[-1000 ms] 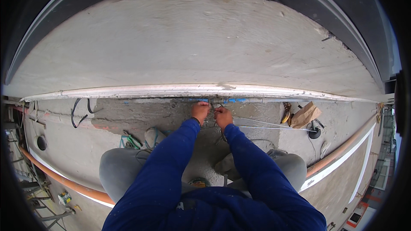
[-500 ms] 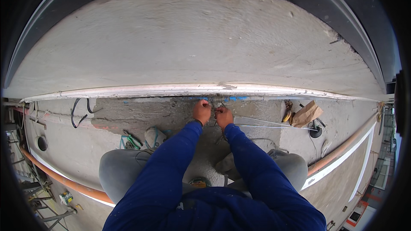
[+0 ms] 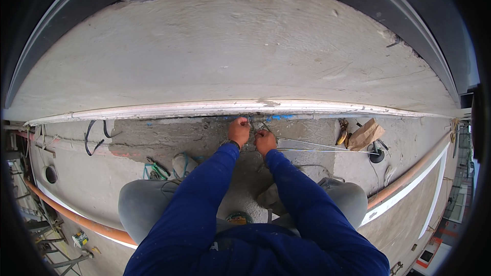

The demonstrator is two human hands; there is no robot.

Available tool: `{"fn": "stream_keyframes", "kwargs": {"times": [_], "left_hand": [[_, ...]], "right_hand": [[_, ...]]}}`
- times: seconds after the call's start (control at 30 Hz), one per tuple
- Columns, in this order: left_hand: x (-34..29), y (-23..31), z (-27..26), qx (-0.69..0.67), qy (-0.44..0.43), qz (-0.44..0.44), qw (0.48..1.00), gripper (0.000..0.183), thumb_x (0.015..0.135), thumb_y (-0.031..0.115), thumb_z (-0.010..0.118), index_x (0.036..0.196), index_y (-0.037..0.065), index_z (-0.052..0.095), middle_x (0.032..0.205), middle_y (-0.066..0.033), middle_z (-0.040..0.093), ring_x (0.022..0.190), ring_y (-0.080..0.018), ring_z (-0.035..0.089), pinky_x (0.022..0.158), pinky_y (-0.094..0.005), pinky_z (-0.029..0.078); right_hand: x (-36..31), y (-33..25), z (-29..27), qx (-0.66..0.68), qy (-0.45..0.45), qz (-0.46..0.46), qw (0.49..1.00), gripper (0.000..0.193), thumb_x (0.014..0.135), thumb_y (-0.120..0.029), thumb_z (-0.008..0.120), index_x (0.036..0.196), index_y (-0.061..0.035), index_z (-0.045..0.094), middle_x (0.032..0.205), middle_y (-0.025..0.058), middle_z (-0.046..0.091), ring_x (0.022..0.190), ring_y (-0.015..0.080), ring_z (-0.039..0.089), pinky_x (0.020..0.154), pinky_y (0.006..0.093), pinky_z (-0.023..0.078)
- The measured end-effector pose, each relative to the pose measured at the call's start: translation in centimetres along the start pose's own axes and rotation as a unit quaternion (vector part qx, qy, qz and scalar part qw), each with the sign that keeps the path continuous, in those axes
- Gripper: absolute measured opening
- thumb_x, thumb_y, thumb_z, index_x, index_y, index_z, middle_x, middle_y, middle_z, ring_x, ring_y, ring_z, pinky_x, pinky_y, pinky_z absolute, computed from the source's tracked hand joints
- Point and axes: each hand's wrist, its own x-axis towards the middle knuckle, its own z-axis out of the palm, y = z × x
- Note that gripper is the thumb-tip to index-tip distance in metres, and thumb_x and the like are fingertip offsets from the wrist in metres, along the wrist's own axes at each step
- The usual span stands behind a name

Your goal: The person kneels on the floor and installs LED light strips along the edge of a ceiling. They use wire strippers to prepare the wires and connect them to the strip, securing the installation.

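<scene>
The bare left hand (image 3: 239, 131) and bare right hand (image 3: 265, 141) stand side by side, slightly apart, fingers curled nearly closed (what they grip, if anything, I cannot tell). Thin, pale, straight cords (image 3: 327, 151) stretch from beside the right hand across the rough grey concrete floor (image 3: 353, 166) toward a round black object (image 3: 376, 155), near a crumpled brown paper bag (image 3: 365, 134).

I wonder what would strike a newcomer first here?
Probably the blue sleeves, extending up from the lower edge to the left hand and right hand, close together near the centre. Above them, a long white strip crosses the view; a brown paper bag lies to the right.
</scene>
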Motion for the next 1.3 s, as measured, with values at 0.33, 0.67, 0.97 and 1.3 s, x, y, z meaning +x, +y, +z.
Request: {"fn": "stream_keyframes", "kwargs": {"times": [0.33,0.67,0.97,1.3], "left_hand": [[0.8,2.1,-2.3,0.12,0.015,0.007,0.993,0.03,0.09,0.026,0.072,0.114,0.008,0.077,0.103,-0.0189,0.077,0.099,-0.0386,0.073,0.091,-0.0483,0.057],[0.3,3.6,-1.6,0.106,-0.025,0.037,0.993,0.029,0.092,0.025,0.067,0.115,0.012,0.078,0.108,-0.0164,0.078,0.101,-0.0366,0.074,0.089,-0.0463,0.058],[-3.0,4.3,1.6,0.063,-0.041,0.058,0.995,0.015,0.092,0.018,0.067,0.104,0.01,0.071,0.096,-0.014,0.077,0.091,-0.036,0.074,0.08,-0.0467,0.058],[-3.8,4.4,1.7,0.004,-0.079,0.078,0.994,0.018,0.092,0.014,0.065,0.108,0.007,0.07,0.098,-0.0173,0.076,0.092,-0.0369,0.074,0.08,-0.0464,0.057]], "right_hand": [[0.3,-0.1,3.3,0.077,-0.081,0.133,0.985,0.02,0.089,-0.016,0.068,0.094,-0.0005,0.079,0.086,0.0162,0.078,0.076,0.0259,0.077,0.069,0.0386,0.06],[2.5,0.6,3.7,0.136,-0.008,0.151,0.979,0.02,0.089,-0.015,0.067,0.088,0.0006,0.079,0.088,0.0186,0.078,0.074,0.0263,0.076,0.059,0.0375,0.058],[0.9,-1.0,-1.0,0.065,0.088,0.034,0.993,0.031,0.091,-0.023,0.063,0.099,0.0033,0.077,0.089,0.0292,0.074,0.087,0.0441,0.074,0.081,0.0494,0.057],[1.5,0.8,-3.6,0.042,-0.024,0.041,0.998,0.029,0.09,-0.023,0.064,0.102,0.0001,0.078,0.096,0.0275,0.074,0.093,0.0461,0.072,0.084,0.0503,0.056]]}}
